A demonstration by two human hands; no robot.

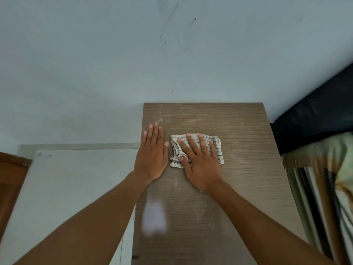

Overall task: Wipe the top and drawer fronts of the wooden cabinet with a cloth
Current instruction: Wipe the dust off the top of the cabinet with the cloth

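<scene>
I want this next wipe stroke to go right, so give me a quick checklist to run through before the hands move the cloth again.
1. Cloth lies on the cabinet top: ok.
2. Right hand presses flat on the cloth, fingers spread: ok.
3. Left hand rests flat on the top near its left edge, bracing, off the cloth: ok.
4. Top free of objects in the cloth's path: ok.
5. Pale smudges remain near the far left corner: not ok.
6. Drawer fronts wiped: cannot tell, out of view.

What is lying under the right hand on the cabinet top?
A crumpled white checked cloth lies flat under the right hand, on the brown wooden cabinet top. The cloth's middle is covered by the palm and fingers.
</scene>
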